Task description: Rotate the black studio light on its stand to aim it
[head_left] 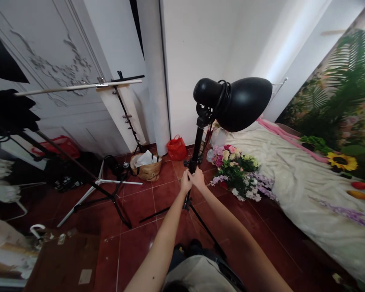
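A black light stand [197, 150] rises from the tiled floor in front of me, carrying a black dome-shaped studio lamp [245, 103] that points to the right. Coiled cable hangs at the back of the lamp. My left hand [186, 181] and my right hand [197, 178] are side by side, both closed around the stand's pole just below a clamp knob [187, 163]. The stand's black legs [205, 227] spread out on the floor near my feet.
Beside the stand on the right are artificial flowers [234, 162] and a surface draped in cream cloth [292, 178]. On the left are a straw bag [149, 170], a red bag [177, 149], other stands [101, 182] and a cardboard box [67, 259].
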The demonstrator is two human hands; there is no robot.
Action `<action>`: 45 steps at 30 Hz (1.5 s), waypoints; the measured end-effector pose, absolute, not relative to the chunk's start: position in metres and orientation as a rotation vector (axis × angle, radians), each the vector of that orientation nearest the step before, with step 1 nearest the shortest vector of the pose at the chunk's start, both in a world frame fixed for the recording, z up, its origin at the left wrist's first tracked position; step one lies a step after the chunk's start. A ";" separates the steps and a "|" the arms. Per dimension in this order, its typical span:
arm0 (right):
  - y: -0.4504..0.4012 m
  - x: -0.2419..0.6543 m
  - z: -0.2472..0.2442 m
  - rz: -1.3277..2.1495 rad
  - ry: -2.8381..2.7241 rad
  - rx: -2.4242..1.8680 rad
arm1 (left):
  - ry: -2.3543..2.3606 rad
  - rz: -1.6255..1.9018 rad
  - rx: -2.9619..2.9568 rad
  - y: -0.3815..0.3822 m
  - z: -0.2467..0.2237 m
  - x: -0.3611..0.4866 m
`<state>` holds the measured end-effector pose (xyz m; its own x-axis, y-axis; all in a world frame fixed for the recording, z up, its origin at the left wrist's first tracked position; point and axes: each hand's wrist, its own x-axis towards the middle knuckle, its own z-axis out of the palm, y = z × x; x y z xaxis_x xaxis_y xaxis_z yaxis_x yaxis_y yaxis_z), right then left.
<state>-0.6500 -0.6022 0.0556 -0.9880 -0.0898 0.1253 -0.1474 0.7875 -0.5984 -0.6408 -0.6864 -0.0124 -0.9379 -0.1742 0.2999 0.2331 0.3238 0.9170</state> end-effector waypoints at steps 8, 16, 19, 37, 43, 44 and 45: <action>-0.599 -0.669 0.053 1.614 -2.508 0.319 | -2.358 -1.565 0.009 -0.687 -0.004 -0.640; -0.605 -0.688 0.116 1.796 -2.194 0.413 | -2.467 -1.406 -0.068 -0.695 0.022 -0.642; -0.606 -0.689 0.151 1.789 -2.156 0.459 | -2.457 -1.399 -0.053 -0.692 0.028 -0.640; -0.605 -0.693 0.208 1.661 -2.111 0.479 | -2.506 -1.335 0.085 -0.682 0.028 -0.636; -0.577 -0.686 0.200 1.511 -2.280 0.626 | -2.564 -1.246 0.159 -0.678 0.031 -0.634; -0.569 -0.682 0.191 1.475 -2.310 0.637 | -2.564 -1.239 0.160 -0.677 0.031 -0.634; -0.561 -0.677 0.180 1.423 -2.357 0.638 | -2.564 -1.235 0.156 -0.677 0.031 -0.634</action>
